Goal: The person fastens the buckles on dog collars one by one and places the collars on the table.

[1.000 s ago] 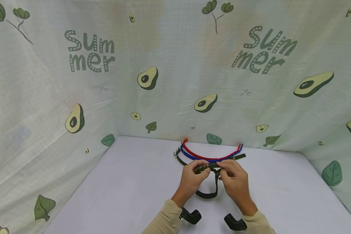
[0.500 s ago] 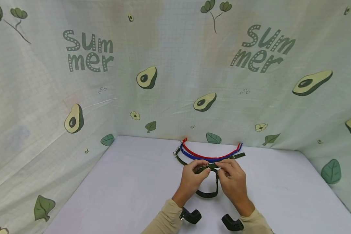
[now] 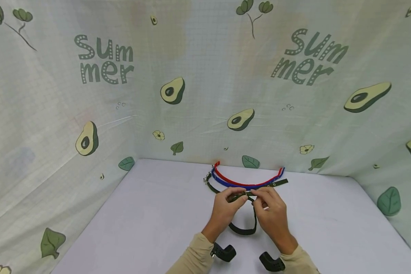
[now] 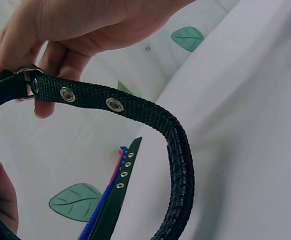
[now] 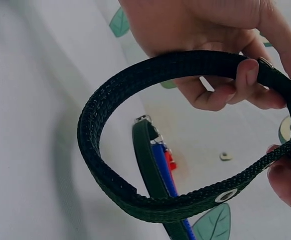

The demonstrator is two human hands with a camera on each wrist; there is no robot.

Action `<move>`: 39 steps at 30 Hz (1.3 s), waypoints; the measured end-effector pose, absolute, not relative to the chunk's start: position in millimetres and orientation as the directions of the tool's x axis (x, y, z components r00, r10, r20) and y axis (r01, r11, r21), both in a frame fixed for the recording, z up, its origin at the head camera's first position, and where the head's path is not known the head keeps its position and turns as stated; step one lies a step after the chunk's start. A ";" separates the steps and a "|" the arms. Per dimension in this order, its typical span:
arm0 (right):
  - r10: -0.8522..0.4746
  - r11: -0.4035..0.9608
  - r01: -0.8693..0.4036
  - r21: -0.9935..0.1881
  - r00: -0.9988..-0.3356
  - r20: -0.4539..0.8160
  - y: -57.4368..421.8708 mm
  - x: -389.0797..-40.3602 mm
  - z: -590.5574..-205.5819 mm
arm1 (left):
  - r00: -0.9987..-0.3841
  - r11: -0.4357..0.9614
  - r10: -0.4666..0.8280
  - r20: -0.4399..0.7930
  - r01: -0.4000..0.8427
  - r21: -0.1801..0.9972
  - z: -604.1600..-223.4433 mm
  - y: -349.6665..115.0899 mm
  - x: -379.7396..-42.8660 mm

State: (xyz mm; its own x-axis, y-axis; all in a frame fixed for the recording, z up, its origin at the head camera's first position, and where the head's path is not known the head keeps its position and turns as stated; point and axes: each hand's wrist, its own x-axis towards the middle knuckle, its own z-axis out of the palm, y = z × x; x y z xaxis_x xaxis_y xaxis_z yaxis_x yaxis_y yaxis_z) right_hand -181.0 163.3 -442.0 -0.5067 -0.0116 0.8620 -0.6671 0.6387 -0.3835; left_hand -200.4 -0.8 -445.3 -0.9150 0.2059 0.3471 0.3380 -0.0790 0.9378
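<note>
A dark green webbing collar (image 3: pixel 244 231) hangs as a loop between both hands, above the table. My left hand (image 3: pixel 224 207) holds it with fingertips and thumb near the buckle. My right hand (image 3: pixel 272 209) pinches the strap just to the right, fingertips close to the left hand's. In the left wrist view a metal buckle (image 4: pixel 30 82) frames the strap, and metal eyelets (image 4: pixel 114 105) run along it. A metal fitting (image 5: pixel 265 62) shows beside the left fingers in the right wrist view. The fingers hide part of the buckle area.
Behind the hands, a red collar (image 3: pixel 246 184), a blue collar (image 3: pixel 250 188) and another dark green collar (image 3: pixel 280 182) lie curved together on the white table (image 3: pixel 150 220). A printed curtain (image 3: pixel 205 76) rises along the back and sides. Black wrist devices (image 3: pixel 223 253) jut inward from both sleeves.
My right hand has shifted slightly left and its fingers have re-gripped the strap closer to the left hand. The left hand stays nearly still. The hanging loop swings a little.
</note>
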 end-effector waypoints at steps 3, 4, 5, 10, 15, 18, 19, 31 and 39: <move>-0.021 0.618 -0.690 -0.378 -0.495 0.869 162.3 -181.4 -442.1 | -0.920 -0.062 0.203 0.337 0.331 0.942 -445.0 -0.7 -201.1; -0.024 0.611 -0.694 -0.382 -0.498 0.867 161.9 -181.4 -442.1 | -0.921 -0.060 0.200 0.334 0.329 0.942 -445.1 -0.4 -201.6; -0.025 0.607 -0.693 -0.389 -0.507 0.862 161.6 -181.2 -442.0 | -0.922 -0.063 0.196 0.333 0.327 0.943 -445.0 -0.2 -202.0; -0.004 0.578 -0.652 -0.491 -0.604 0.797 159.9 -178.3 -440.0 | -0.929 -0.105 0.182 0.322 0.307 0.946 -445.2 0.4 -203.7; 0.028 0.518 -0.591 -0.618 -0.710 0.703 159.4 -176.2 -438.1 | -0.934 -0.156 0.184 0.305 0.278 0.948 -443.8 0.0 -203.1; 0.031 0.480 -0.556 -0.679 -0.763 0.646 158.3 -175.1 -437.6 | -0.932 -0.164 0.193 0.308 0.278 0.946 -443.4 0.3 -202.7; 0.029 0.468 -0.542 -0.698 -0.780 0.625 157.8 -174.8 -437.7 | -0.930 -0.163 0.199 0.311 0.281 0.946 -443.1 0.4 -202.3; 0.050 0.248 -0.300 -0.921 -0.946 0.321 155.1 -172.4 -432.0 | -0.910 -0.191 0.229 0.347 0.308 0.932 -441.0 1.2 -201.2; 0.049 0.203 -0.272 -0.941 -0.957 0.287 157.5 -172.1 -431.6 | -0.919 -0.228 0.216 0.329 0.280 0.932 -445.2 1.2 -202.9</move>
State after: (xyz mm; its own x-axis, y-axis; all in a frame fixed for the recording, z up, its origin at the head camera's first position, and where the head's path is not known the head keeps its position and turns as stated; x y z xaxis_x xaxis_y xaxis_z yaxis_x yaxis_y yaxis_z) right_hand -172.1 157.5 -431.6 -0.9567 0.0488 0.2869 -0.2717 0.2035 -0.9406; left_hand -202.9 1.2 -445.2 -0.9192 0.2158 0.3293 0.2804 -0.2281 0.9324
